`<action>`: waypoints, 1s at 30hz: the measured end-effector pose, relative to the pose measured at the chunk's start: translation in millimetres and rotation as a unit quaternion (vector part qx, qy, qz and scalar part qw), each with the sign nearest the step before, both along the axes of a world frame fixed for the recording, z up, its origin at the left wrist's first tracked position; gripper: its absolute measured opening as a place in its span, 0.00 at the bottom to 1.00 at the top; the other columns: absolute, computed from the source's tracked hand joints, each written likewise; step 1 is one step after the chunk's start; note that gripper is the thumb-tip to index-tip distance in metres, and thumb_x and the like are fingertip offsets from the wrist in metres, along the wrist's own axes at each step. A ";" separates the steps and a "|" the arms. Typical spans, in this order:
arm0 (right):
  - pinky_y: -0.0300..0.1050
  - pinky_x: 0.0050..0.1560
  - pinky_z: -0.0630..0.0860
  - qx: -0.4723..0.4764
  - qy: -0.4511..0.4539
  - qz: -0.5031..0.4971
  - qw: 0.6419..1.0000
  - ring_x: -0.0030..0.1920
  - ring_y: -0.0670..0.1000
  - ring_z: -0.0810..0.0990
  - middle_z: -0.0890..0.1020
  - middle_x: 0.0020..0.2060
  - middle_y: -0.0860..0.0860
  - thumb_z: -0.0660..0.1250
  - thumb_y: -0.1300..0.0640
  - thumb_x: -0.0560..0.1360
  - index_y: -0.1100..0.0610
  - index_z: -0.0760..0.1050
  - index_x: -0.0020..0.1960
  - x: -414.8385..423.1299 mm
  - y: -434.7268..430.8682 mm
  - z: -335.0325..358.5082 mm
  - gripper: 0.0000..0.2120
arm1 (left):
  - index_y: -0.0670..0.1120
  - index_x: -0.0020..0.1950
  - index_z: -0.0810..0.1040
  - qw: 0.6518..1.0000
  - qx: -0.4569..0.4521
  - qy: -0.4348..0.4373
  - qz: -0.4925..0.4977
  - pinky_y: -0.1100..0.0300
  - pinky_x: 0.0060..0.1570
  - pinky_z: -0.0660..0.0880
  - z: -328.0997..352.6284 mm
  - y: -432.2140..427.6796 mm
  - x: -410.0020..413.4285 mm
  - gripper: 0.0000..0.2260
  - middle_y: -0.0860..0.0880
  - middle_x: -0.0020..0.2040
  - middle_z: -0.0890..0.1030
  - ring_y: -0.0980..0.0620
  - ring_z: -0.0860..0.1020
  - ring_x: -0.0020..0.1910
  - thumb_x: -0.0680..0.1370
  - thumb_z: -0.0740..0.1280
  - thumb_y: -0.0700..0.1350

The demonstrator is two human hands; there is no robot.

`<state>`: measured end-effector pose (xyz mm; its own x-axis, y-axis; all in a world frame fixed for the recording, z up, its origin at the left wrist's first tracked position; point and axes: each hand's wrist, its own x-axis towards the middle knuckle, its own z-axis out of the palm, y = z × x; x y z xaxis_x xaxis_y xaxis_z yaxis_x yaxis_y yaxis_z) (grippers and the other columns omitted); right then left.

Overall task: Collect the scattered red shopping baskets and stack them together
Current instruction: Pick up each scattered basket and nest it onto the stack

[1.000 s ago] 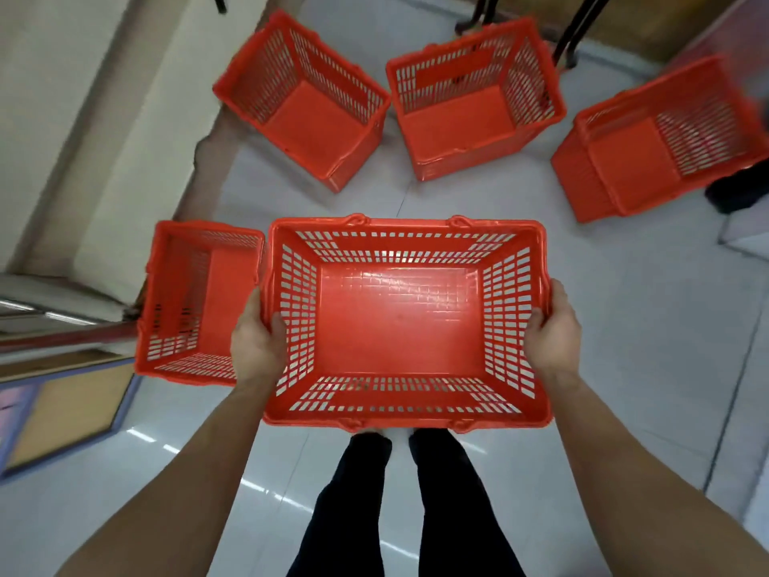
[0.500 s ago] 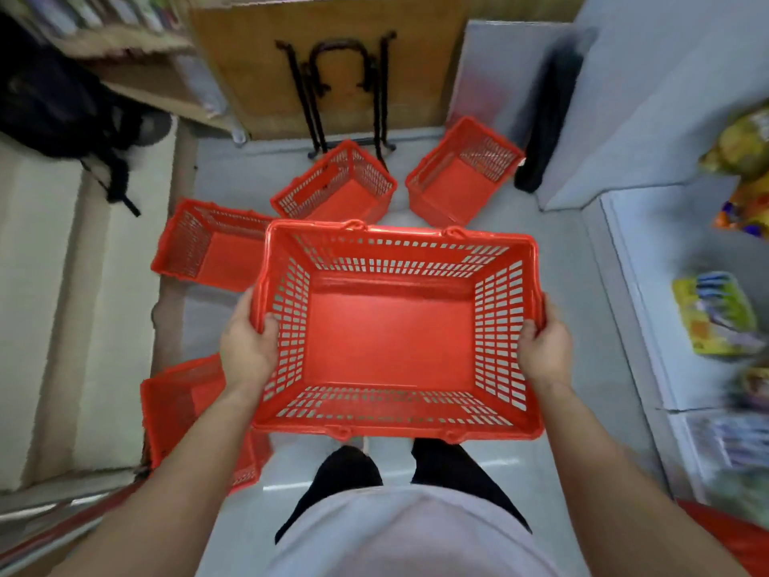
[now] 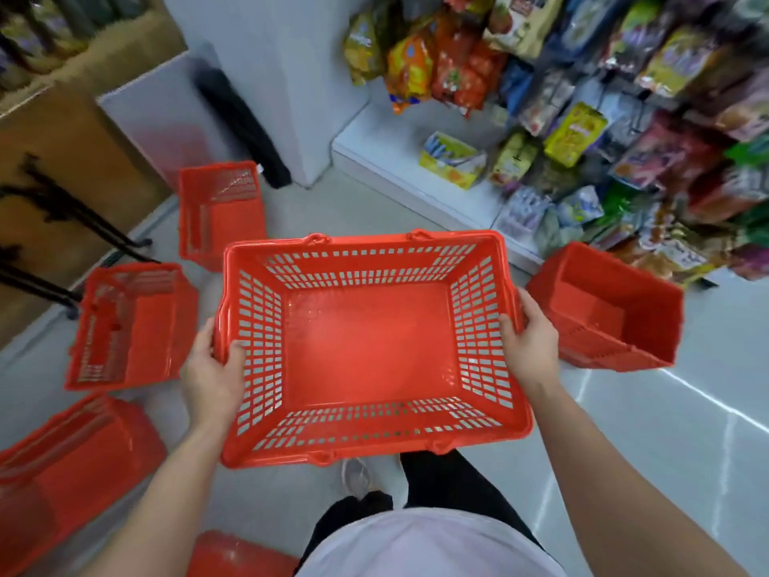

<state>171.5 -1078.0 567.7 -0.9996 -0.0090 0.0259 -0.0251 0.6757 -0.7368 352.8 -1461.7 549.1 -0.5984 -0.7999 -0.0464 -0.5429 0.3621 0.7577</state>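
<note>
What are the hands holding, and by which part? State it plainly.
The left hand and right hand grip an empty red basket by the rims of its short sides.

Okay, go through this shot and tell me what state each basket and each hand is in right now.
Held basket: upright, empty, held off the floor.
Left hand: grips the held basket's left rim.
Right hand: grips its right rim.
Right basket: on the floor, empty.
Far basket: on the floor, empty.
Left basket: on the floor, empty.
Near-left basket: on the floor, blurred.
Bottom basket: mostly cut off.
</note>
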 end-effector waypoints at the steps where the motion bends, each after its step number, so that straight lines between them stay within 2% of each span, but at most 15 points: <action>1: 0.28 0.58 0.67 -0.006 0.000 -0.026 1.000 0.56 0.41 0.77 0.81 0.57 0.47 0.67 0.64 0.76 0.56 0.73 0.70 7.0 18.4 1.5 0.23 | 0.45 0.71 0.75 1.000 -0.003 0.002 -0.022 0.57 0.58 0.72 1.5 10.6 -11.8 0.21 0.43 0.61 0.82 0.48 0.80 0.57 0.77 0.69 0.39; 2: 0.28 0.60 0.67 -0.014 -0.005 -0.051 0.999 0.56 0.40 0.77 0.80 0.57 0.46 0.66 0.64 0.76 0.56 0.73 0.70 13.1 37.2 1.9 0.23 | 0.46 0.71 0.75 0.999 -0.002 0.007 -0.046 0.58 0.55 0.73 2.3 22.1 -23.2 0.21 0.43 0.60 0.83 0.50 0.80 0.54 0.77 0.69 0.38; 3: 0.32 0.63 0.68 -0.027 -0.016 -0.077 0.997 0.58 0.42 0.77 0.80 0.60 0.47 0.66 0.64 0.77 0.57 0.72 0.71 18.9 55.7 1.7 0.23 | 0.46 0.70 0.75 0.998 0.003 0.011 -0.069 0.59 0.54 0.72 2.4 34.1 -34.7 0.21 0.44 0.59 0.83 0.52 0.80 0.53 0.77 0.69 0.39; 4: 0.37 0.66 0.69 -0.040 -0.027 -0.104 0.993 0.61 0.45 0.78 0.80 0.62 0.49 0.65 0.64 0.77 0.57 0.71 0.72 24.8 74.5 1.0 0.23 | 0.46 0.70 0.75 0.996 0.009 0.010 -0.092 0.58 0.54 0.73 2.1 47.2 -45.7 0.21 0.44 0.58 0.83 0.52 0.80 0.53 0.77 0.68 0.40; 5: 0.37 0.66 0.68 -0.047 -0.032 -0.132 0.990 0.63 0.48 0.77 0.79 0.63 0.50 0.65 0.64 0.77 0.57 0.71 0.72 31.2 93.3 0.2 0.23 | 0.47 0.70 0.75 0.993 0.018 0.006 -0.113 0.55 0.55 0.74 1.5 61.1 -56.9 0.21 0.44 0.58 0.83 0.49 0.81 0.54 0.77 0.68 0.42; 7: 0.30 0.60 0.67 -0.032 -0.017 -0.186 0.982 0.59 0.46 0.78 0.80 0.59 0.47 0.66 0.64 0.76 0.54 0.71 0.71 43.1 129.7 -1.4 0.24 | 0.46 0.70 0.74 0.988 0.047 0.006 -0.150 0.50 0.59 0.76 0.6 92.1 -79.1 0.23 0.45 0.59 0.83 0.46 0.81 0.56 0.75 0.66 0.47; 9: 0.31 0.55 0.69 -0.017 -0.005 -0.221 0.975 0.53 0.43 0.78 0.81 0.54 0.44 0.66 0.63 0.76 0.50 0.73 0.70 54.2 165.5 -1.7 0.23 | 0.47 0.70 0.74 0.980 0.065 0.014 -0.187 0.49 0.60 0.76 -1.1 126.8 -101.3 0.24 0.48 0.58 0.83 0.47 0.81 0.56 0.74 0.64 0.49; 11: 0.35 0.55 0.72 -0.040 -0.009 -0.251 0.967 0.51 0.40 0.80 0.83 0.53 0.43 0.65 0.63 0.76 0.48 0.74 0.68 63.7 201.5 -3.7 0.22 | 0.49 0.70 0.71 0.973 0.065 0.012 -0.222 0.53 0.58 0.76 -2.9 163.5 -123.7 0.24 0.53 0.55 0.82 0.49 0.81 0.54 0.74 0.64 0.50; 14: 0.26 0.53 0.71 -0.061 0.005 -0.290 0.955 0.50 0.32 0.79 0.82 0.51 0.40 0.64 0.64 0.76 0.46 0.74 0.65 72.8 256.3 -9.1 0.22 | 0.51 0.70 0.71 0.964 0.055 0.005 -0.259 0.55 0.56 0.75 -7.2 219.9 -158.7 0.24 0.55 0.53 0.82 0.52 0.81 0.52 0.73 0.65 0.51; 16: 0.24 0.51 0.70 -0.069 0.006 -0.311 0.948 0.51 0.33 0.79 0.83 0.52 0.40 0.63 0.64 0.76 0.47 0.74 0.65 71.8 293.1 -12.7 0.22 | 0.50 0.70 0.72 0.959 0.049 -0.006 -0.280 0.54 0.55 0.76 -9.4 259.1 -182.4 0.24 0.54 0.54 0.83 0.51 0.82 0.52 0.74 0.66 0.50; 20: 0.35 0.56 0.75 -0.076 0.005 -0.344 0.936 0.51 0.37 0.80 0.83 0.54 0.44 0.63 0.65 0.76 0.51 0.74 0.67 59.3 370.7 -19.5 0.22 | 0.48 0.70 0.74 0.952 0.038 -0.010 -0.303 0.52 0.58 0.77 -10.9 342.8 -224.8 0.20 0.48 0.57 0.84 0.48 0.82 0.54 0.77 0.69 0.43; 24: 0.41 0.58 0.75 -0.071 -0.019 -0.382 0.921 0.54 0.46 0.82 0.84 0.56 0.48 0.65 0.61 0.77 0.51 0.73 0.69 32.0 448.5 -27.2 0.21 | 0.49 0.69 0.76 0.950 0.033 0.003 -0.311 0.60 0.54 0.72 -9.8 423.4 -260.6 0.20 0.53 0.53 0.82 0.55 0.80 0.49 0.77 0.69 0.42; 30: 0.52 0.62 0.76 -0.081 -0.036 -0.395 0.914 0.56 0.48 0.82 0.83 0.56 0.47 0.65 0.60 0.76 0.50 0.73 0.69 -38.4 533.5 -40.0 0.22 | 0.49 0.69 0.75 0.947 0.031 -0.013 -0.318 0.55 0.55 0.75 -19.2 505.3 -329.4 0.20 0.49 0.55 0.84 0.50 0.81 0.51 0.78 0.69 0.43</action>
